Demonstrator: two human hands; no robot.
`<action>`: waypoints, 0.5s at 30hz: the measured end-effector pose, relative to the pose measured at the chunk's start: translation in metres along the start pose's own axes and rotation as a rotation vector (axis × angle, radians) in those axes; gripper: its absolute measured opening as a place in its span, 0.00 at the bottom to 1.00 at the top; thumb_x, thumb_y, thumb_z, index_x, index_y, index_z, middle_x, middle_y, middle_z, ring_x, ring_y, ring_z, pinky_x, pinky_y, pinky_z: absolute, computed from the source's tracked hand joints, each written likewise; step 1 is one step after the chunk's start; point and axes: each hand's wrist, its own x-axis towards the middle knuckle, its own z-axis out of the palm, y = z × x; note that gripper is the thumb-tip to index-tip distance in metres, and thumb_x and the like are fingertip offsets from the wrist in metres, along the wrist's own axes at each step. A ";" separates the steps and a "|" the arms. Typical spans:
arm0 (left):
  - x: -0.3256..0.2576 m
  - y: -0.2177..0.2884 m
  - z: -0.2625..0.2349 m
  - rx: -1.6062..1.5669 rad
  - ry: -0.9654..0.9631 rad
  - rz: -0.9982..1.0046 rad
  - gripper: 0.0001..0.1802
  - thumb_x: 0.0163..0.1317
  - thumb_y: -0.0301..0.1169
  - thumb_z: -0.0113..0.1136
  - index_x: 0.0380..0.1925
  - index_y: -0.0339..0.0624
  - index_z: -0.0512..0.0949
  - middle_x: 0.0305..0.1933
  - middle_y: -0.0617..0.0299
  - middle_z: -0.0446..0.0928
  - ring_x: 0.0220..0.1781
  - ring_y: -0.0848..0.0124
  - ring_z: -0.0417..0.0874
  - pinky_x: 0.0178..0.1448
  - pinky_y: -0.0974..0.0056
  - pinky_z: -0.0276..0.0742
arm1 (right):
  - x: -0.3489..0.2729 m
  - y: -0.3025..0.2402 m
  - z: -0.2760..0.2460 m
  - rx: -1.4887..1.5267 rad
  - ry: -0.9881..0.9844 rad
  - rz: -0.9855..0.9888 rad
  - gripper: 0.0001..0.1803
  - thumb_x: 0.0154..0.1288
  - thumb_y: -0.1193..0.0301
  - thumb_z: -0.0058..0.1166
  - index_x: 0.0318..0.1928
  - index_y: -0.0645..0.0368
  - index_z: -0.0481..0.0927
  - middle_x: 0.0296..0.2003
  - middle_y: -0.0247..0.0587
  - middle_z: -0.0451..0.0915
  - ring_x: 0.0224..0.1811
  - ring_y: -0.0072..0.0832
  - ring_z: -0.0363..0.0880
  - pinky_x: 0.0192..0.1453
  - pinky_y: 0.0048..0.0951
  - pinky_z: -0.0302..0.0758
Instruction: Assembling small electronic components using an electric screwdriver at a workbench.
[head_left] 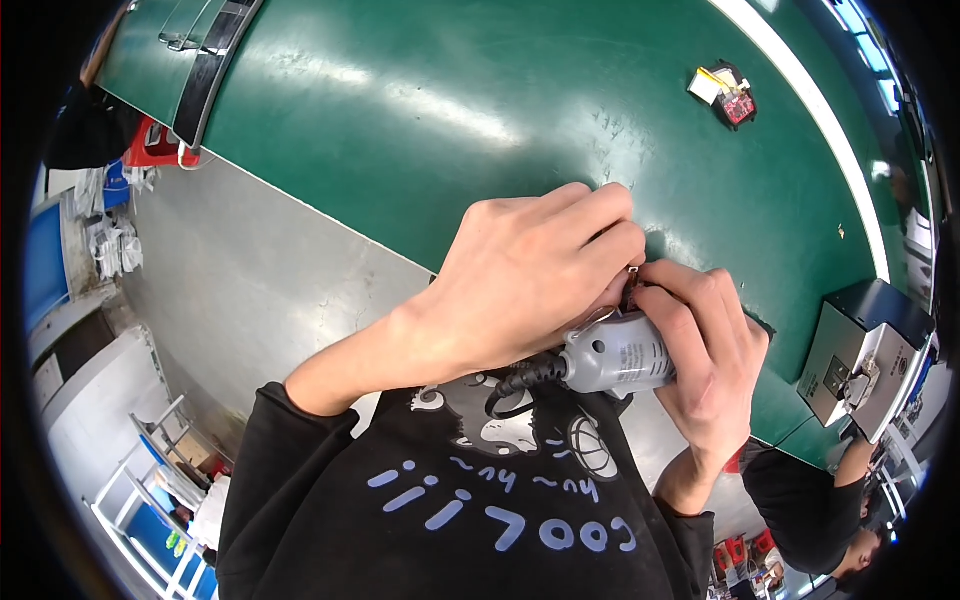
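My right hand [705, 345] is closed over the right end of a grey corded tool [622, 355], a rounded plastic body with vent slots. A thick black cord [530, 377] leaves its left end, close to my shirt. My left hand [550, 255] comes across from the left, its fingers curled and pressed together just above the tool. Between the fingertips of both hands shows a small dark piece with a shiny metal end [632, 278]; most of it is hidden, so I cannot tell its kind.
On the green table [400, 110], a small black assembly with a red circuit board [738, 105] lies far right. A metal-cased box [850, 355] stands at the right edge. Far left is a black-framed panel [215, 75]. A person in black [805, 505] works at right; another person's sleeve [90, 130] shows at left.
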 end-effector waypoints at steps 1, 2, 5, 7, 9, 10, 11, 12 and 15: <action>0.000 0.000 -0.001 -0.003 -0.007 -0.002 0.12 0.49 0.22 0.72 0.34 0.45 0.81 0.33 0.68 0.75 0.29 0.68 0.79 0.27 0.63 0.73 | 0.002 0.000 -0.001 0.000 0.000 -0.002 0.16 0.46 0.74 0.65 0.40 0.54 0.85 0.45 0.27 0.83 0.36 0.25 0.79 0.26 0.26 0.77; 0.000 0.000 -0.001 -0.009 -0.017 -0.002 0.13 0.47 0.22 0.72 0.34 0.44 0.81 0.33 0.68 0.74 0.29 0.69 0.79 0.27 0.63 0.72 | 0.006 0.000 -0.003 0.031 -0.025 0.015 0.15 0.47 0.75 0.65 0.40 0.54 0.84 0.45 0.28 0.83 0.36 0.26 0.80 0.26 0.27 0.76; 0.000 -0.002 0.001 0.014 -0.013 0.017 0.13 0.46 0.22 0.71 0.33 0.44 0.80 0.33 0.67 0.73 0.28 0.69 0.78 0.26 0.63 0.72 | 0.010 0.002 -0.006 0.081 -0.069 0.035 0.15 0.47 0.76 0.65 0.39 0.55 0.83 0.44 0.28 0.82 0.37 0.27 0.80 0.25 0.29 0.76; 0.001 -0.003 0.001 0.025 -0.023 0.016 0.13 0.46 0.22 0.71 0.33 0.45 0.80 0.33 0.67 0.73 0.29 0.69 0.78 0.26 0.63 0.72 | 0.012 0.004 -0.009 0.097 -0.105 0.033 0.17 0.46 0.78 0.65 0.40 0.56 0.82 0.44 0.29 0.81 0.37 0.28 0.81 0.26 0.30 0.76; 0.003 -0.004 0.000 0.016 -0.033 0.040 0.13 0.46 0.23 0.72 0.33 0.45 0.81 0.33 0.67 0.73 0.29 0.68 0.78 0.28 0.63 0.73 | 0.012 0.004 -0.010 0.083 -0.104 0.036 0.17 0.46 0.78 0.65 0.40 0.56 0.82 0.44 0.29 0.82 0.37 0.28 0.81 0.26 0.30 0.77; 0.002 -0.005 0.001 0.016 -0.032 0.040 0.13 0.46 0.23 0.72 0.33 0.45 0.81 0.33 0.67 0.73 0.29 0.68 0.78 0.28 0.63 0.73 | 0.012 0.003 -0.010 0.070 -0.104 0.041 0.17 0.45 0.79 0.65 0.40 0.57 0.82 0.44 0.30 0.82 0.38 0.28 0.81 0.27 0.30 0.77; 0.002 -0.005 0.003 0.013 -0.023 0.045 0.14 0.45 0.24 0.72 0.34 0.45 0.81 0.33 0.67 0.74 0.29 0.68 0.78 0.29 0.63 0.74 | 0.011 0.002 -0.010 0.071 -0.102 0.038 0.17 0.45 0.79 0.65 0.40 0.57 0.82 0.44 0.30 0.82 0.38 0.28 0.81 0.27 0.30 0.77; 0.002 -0.006 0.003 0.009 -0.015 0.050 0.14 0.45 0.24 0.72 0.34 0.45 0.81 0.33 0.67 0.74 0.30 0.67 0.78 0.29 0.63 0.74 | 0.009 0.000 -0.010 0.071 -0.089 0.056 0.17 0.45 0.79 0.65 0.40 0.57 0.82 0.45 0.30 0.82 0.38 0.28 0.81 0.27 0.30 0.78; 0.002 -0.005 0.003 0.004 -0.005 0.044 0.15 0.44 0.24 0.73 0.34 0.44 0.82 0.33 0.67 0.75 0.30 0.66 0.78 0.30 0.62 0.75 | 0.005 -0.004 -0.005 0.049 -0.057 0.070 0.17 0.46 0.78 0.65 0.40 0.57 0.82 0.45 0.30 0.82 0.39 0.28 0.81 0.28 0.30 0.79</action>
